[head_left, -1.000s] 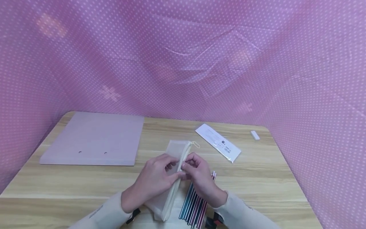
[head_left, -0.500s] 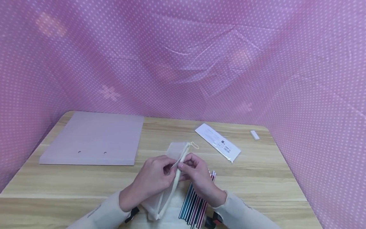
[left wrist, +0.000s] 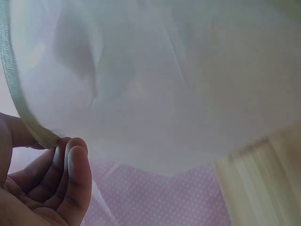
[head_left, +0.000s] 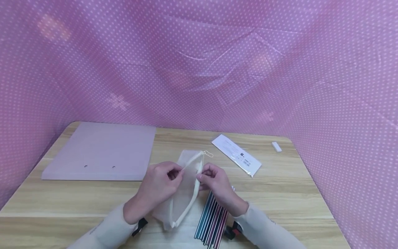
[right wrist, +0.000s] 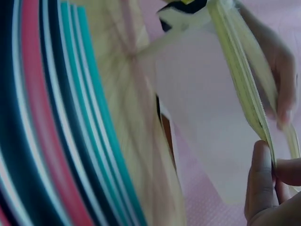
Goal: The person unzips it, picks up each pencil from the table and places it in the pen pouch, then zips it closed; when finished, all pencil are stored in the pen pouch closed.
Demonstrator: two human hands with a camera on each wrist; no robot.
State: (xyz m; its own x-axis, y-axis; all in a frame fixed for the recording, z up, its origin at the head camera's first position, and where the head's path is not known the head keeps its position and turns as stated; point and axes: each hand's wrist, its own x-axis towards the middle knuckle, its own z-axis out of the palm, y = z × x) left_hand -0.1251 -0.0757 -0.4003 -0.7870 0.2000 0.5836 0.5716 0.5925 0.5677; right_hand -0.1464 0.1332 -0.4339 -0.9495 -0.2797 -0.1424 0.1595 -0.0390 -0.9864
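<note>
A translucent mesh zipper pouch (head_left: 186,190) with cream zipper edging hangs between my hands, its mouth spread apart. My left hand (head_left: 161,185) pinches one zipper edge between thumb and fingers, as the left wrist view also shows on the pouch edging (left wrist: 33,125). The opposite edge is pinched by my right hand (head_left: 217,181); in the right wrist view its thumb and finger grip the zipper tape (right wrist: 244,89). Several teal, black and red pencils (head_left: 211,221) lie side by side on the table beneath the right wrist, partly covered by it.
A pale lilac folder or board (head_left: 102,152) with two small holes lies at the left of the wooden table (head_left: 276,183). Toward the back right are a white packet (head_left: 237,155) with printed marks and a small white eraser-like block (head_left: 276,147). A pink dotted cloth (head_left: 199,69) surrounds the table.
The pouch mouth has gone from closed together to spread wide. My left hand has drawn its edge to the left, while my right hand has stayed nearly in place.
</note>
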